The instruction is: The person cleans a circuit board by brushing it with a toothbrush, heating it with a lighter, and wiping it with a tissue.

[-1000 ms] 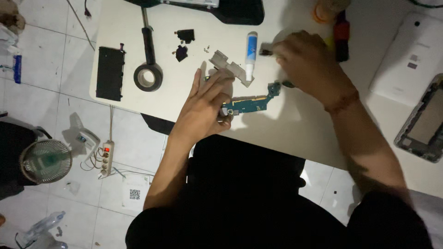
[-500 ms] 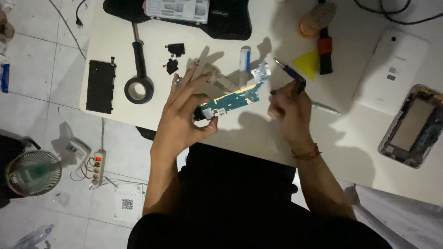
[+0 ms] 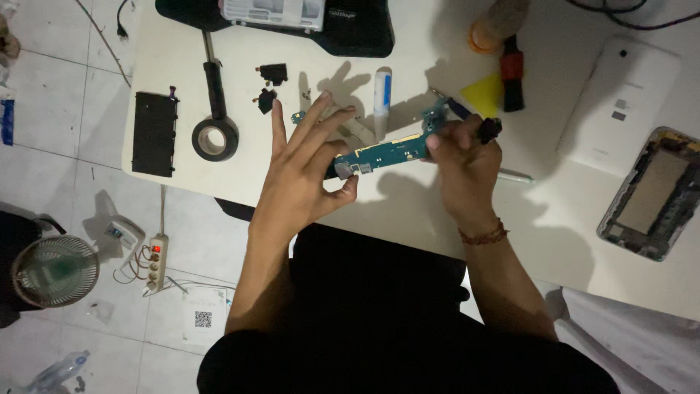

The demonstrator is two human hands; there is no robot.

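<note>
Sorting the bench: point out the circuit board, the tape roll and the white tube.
circuit board [image 3: 386, 152], head view, middle of the blue-green strip.
tape roll [image 3: 215, 138], head view, on its dark ring.
white tube [image 3: 381, 98], head view, mid-body.

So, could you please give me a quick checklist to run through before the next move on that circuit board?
1. Grip at the near end: left hand pinches the blue circuit board between thumb and fingers: ok.
2. Grip at the far end: right hand holds the board's other end: ok.
3. Board clear of the white table: it is lifted above it: ok.
4. Tool in the right hand: a dark tool shows at the fingers; its tip cannot be seen: cannot tell.
5. Small black parts away from the table edge: ok.
6. Lighting: dim, with heavy shadows: not ok.
</note>
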